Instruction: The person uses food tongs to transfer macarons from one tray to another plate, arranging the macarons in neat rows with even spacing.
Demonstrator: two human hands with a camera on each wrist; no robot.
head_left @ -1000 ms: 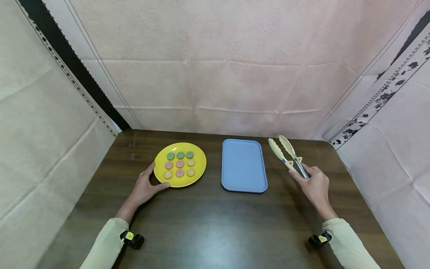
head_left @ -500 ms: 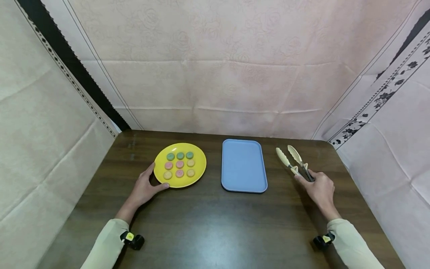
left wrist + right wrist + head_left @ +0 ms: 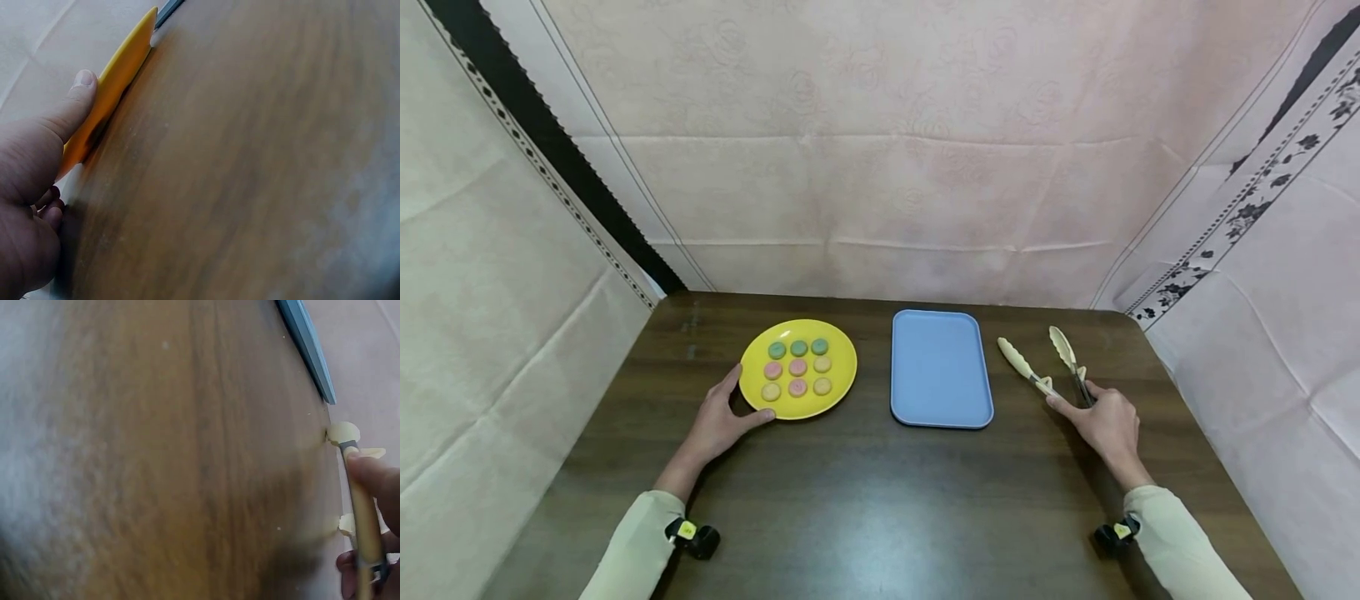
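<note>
My left hand [image 3: 713, 427] holds the left front edge of a round yellow plate [image 3: 844, 364], with the thumb along its near rim. Several small round cookies [image 3: 798, 367] in green, pink and cream lie in rows on it. In the left wrist view the thumb lies against the plate's edge [image 3: 119, 75]. Right of the blue tray [image 3: 940, 368], my right hand [image 3: 1103, 423] grips cream-tipped tongs [image 3: 1019, 361] by their metal handles. Their two arms are spread wide, tips pointing away from me. The right wrist view shows the thumb along one tong arm [image 3: 364, 512].
The blue rectangular tray lies flat between plate and tongs. All stand on a dark wooden table [image 3: 880, 492], towards its far edge. Pale cloth [image 3: 880, 192] hangs behind and at both sides. Each sleeve carries a black wrist camera [image 3: 703, 542].
The tongs first shifted right and towards me, then slightly back left, and their arms have spread wider. My left hand and the plate have stayed in place.
</note>
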